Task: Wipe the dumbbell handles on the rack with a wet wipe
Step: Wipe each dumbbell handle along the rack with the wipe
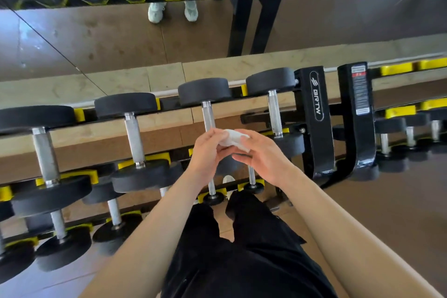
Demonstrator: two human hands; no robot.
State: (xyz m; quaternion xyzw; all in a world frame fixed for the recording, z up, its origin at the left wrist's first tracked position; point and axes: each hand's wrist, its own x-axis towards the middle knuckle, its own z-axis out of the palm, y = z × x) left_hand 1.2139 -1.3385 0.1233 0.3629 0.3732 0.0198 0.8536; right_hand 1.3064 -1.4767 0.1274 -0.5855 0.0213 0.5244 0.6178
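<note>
Wipe (233, 141), one crumpled white piece, is pinched between the curled fingers of both the left hand (208, 151) and the right hand (264, 156) before the rack (314, 116), over the third handle (208, 115) of four top-tier dumbbells (125, 104).

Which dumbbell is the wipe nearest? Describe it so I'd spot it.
Find the black rack upright with the white logo. On the top tier, the second dumbbell to its left is it. Only its steel handle disappears behind the white wipe.
</note>
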